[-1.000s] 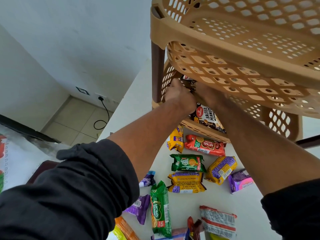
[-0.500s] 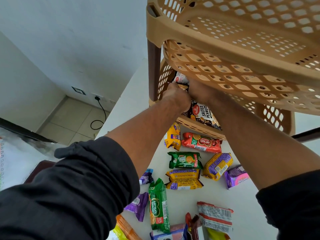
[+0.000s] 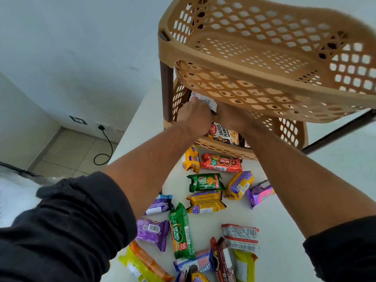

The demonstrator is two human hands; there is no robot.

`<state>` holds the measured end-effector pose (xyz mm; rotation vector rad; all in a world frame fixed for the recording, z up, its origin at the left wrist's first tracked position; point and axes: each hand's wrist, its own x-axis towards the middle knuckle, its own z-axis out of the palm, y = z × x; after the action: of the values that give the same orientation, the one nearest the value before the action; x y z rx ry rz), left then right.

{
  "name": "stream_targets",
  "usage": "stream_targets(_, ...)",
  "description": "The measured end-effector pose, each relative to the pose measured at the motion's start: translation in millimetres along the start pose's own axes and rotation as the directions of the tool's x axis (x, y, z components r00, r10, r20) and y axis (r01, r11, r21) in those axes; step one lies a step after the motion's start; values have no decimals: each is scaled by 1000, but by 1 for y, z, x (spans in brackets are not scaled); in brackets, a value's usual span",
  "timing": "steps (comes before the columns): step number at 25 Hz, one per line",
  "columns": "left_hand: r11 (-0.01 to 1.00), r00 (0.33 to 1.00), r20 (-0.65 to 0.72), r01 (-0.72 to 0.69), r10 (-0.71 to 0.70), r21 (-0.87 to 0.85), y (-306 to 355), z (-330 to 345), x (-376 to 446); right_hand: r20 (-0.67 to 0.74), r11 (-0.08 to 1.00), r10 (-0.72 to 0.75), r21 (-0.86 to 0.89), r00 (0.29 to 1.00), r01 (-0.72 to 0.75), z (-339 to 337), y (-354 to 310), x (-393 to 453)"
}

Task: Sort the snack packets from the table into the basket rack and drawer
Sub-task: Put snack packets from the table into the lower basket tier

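Note:
A tan plastic basket rack (image 3: 205, 52) stands on the white table (image 3: 284, 224). Both my hands reach into its lower basket (image 3: 221, 148). My left hand (image 3: 194, 119) is closed on the white edge of a snack packet (image 3: 205, 100) held up inside the basket. My right hand (image 3: 231, 119) is beside it, fingers hidden under the upper basket; its grip cannot be made out. A dark salted peanuts packet (image 3: 221, 134) lies in the lower basket under my hands. Several snack packets lie on the table, among them a green Good Day pack (image 3: 205, 182) and a red pack (image 3: 221, 162).
The table's left edge runs beside a tiled floor (image 3: 67, 151) with a wall socket and black cable (image 3: 105, 143). The upper basket overhangs my hands. More packets crowd the near table: a green Moms Magic pack (image 3: 181, 235), purple packs (image 3: 152, 231), a white-red pack (image 3: 241, 236).
My hands have stayed inside the lower basket, and the packet's white edge has come up into sight above my left hand. The camera has shifted slightly.

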<state>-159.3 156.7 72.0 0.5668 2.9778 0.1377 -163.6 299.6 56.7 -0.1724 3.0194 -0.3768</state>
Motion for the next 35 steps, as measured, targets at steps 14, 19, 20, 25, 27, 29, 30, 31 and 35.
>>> stream_targets(14,899,924,-276,-339,263,-277,-29,58,-134,-296,998,59,5,953,-60,-9,-11,-163)
stream_targets(19,890,922,-143,-386,361,-242,-23,76,-139,-376,992,67,-70,924,-101,8,-12,-207)
stream_targets(20,884,916,-128,-401,381,-240,-18,78,-139,-379,987,135,-35,915,-160,12,-12,-214)
stream_targets(25,892,922,-109,-387,371,-236,-1,85,-133,-240,869,491,205,837,-451,34,-22,-228)
stream_targets(27,886,919,-118,-393,375,-244,3,88,-128,-174,823,562,223,809,-523,41,-28,-227)
stream_targets(29,878,909,-123,-417,398,-234,8,90,-121,-137,790,604,233,785,-567,45,-33,-223)
stream_targets(30,876,901,-124,-433,416,-212,11,91,-117,-128,781,616,230,777,-581,47,-35,-220)
stream_targets(31,875,894,-123,-448,432,-183,14,92,-113,-123,775,624,221,772,-592,48,-36,-218)
stream_targets(35,898,899,-80,-435,430,-65,23,93,-100,-97,761,648,139,756,-634,53,-41,-210)
